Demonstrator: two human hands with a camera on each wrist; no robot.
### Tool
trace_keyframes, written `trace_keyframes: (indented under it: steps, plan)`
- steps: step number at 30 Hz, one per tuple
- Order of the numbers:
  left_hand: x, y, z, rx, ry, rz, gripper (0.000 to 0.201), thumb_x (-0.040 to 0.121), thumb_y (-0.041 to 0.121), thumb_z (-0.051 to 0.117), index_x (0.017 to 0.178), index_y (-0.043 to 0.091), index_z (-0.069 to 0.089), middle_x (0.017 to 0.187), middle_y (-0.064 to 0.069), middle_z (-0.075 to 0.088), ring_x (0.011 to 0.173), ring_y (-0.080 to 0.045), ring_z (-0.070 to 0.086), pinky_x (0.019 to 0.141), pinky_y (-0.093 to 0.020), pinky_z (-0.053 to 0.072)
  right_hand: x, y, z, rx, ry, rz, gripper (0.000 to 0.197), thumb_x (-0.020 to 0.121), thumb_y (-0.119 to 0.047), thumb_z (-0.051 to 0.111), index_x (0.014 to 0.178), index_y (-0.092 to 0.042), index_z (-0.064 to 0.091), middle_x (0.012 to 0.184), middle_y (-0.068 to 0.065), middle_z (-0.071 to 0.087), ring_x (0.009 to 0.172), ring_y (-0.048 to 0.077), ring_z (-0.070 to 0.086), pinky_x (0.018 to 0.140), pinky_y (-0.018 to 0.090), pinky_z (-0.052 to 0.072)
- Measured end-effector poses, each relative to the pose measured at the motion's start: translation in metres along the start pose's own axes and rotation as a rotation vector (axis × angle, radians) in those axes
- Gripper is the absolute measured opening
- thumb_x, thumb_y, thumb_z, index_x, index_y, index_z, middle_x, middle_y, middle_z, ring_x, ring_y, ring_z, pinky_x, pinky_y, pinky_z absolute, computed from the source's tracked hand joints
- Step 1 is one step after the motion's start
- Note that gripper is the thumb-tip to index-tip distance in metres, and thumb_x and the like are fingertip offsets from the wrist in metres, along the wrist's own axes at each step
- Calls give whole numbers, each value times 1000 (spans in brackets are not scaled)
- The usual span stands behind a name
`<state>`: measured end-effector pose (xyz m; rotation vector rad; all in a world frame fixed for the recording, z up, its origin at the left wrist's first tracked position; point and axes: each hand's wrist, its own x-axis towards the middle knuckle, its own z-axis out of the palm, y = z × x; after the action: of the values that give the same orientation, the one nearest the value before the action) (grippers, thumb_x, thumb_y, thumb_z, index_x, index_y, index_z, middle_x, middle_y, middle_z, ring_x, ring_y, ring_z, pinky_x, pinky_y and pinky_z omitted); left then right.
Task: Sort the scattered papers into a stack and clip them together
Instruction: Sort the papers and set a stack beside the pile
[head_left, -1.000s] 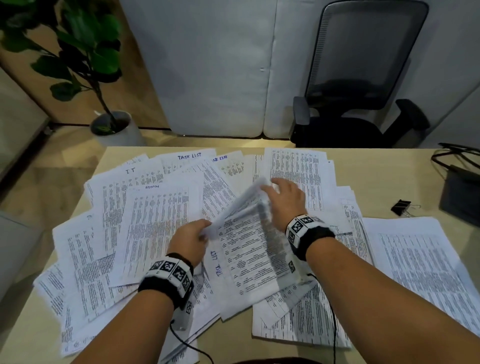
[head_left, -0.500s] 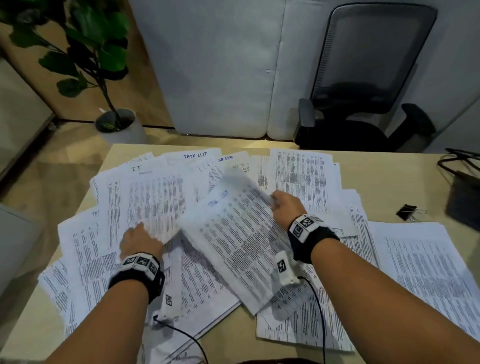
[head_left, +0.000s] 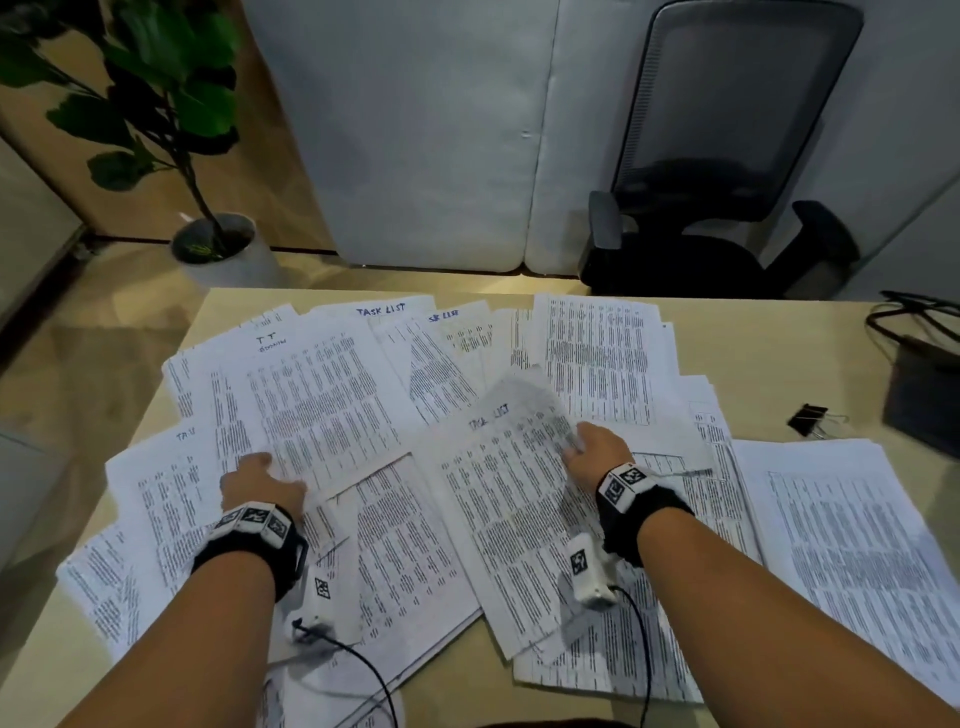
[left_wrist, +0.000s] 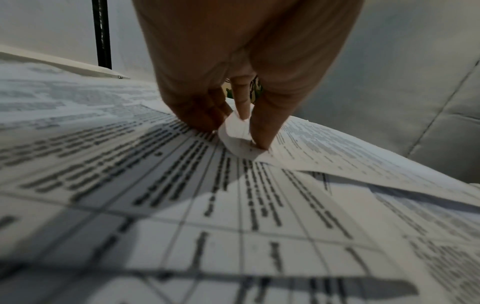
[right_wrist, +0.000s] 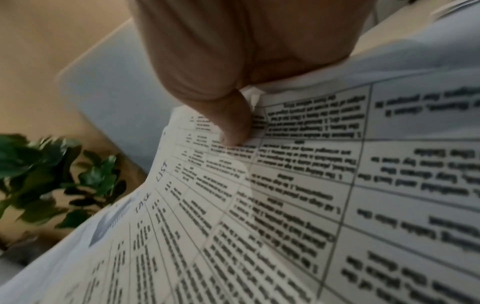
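Many printed sheets lie scattered and overlapping across the wooden desk. My right hand grips the right edge of a "Task List" sheet, thumb on top, and holds that side lifted. My left hand pinches the near corner of another printed sheet on the left; the corner curls up between its fingers. A black binder clip lies on bare desk to the right, apart from both hands.
A neater pile of sheets lies at the right. A dark device with cables sits at the far right edge. Behind the desk stand an office chair and a potted plant.
My right hand carried the "Task List" sheet from the middle to the right and lowered it. My left hand let that sheet go, moved left and took another sheet's corner.
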<state>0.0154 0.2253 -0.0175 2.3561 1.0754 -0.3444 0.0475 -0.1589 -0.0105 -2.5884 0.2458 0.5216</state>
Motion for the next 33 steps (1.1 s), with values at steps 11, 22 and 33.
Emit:
trace_keyframes:
  steps: [11, 22, 33]
  plan:
    - [-30, 29, 0, -359, 152, 321, 44, 85, -4, 51, 119, 20, 67, 145, -9, 46, 87, -17, 63, 65, -16, 53, 15, 14, -47, 488, 143, 43, 27, 85, 8, 48, 105, -1, 64, 98, 18, 66, 91, 28, 60, 70, 22, 42]
    - [-88, 54, 36, -568, -216, 326, 32, 84, 40, 69, 104, 15, 68, 104, 2, 64, 103, -21, 58, 97, -41, 46, 2, 0, -6, 502, 55, 113, 34, 92, -16, 53, 123, -4, 48, 121, 13, 56, 112, 28, 54, 93, 33, 45]
    - [-110, 80, 40, -552, -97, 507, 84, 84, 5, 70, 148, 35, 24, 138, -5, 48, 121, -24, 51, 103, -40, 40, -19, 23, -7, 210, 228, 199, 18, 88, -17, 58, 106, -17, 58, 114, 9, 58, 105, 28, 57, 88, 37, 50]
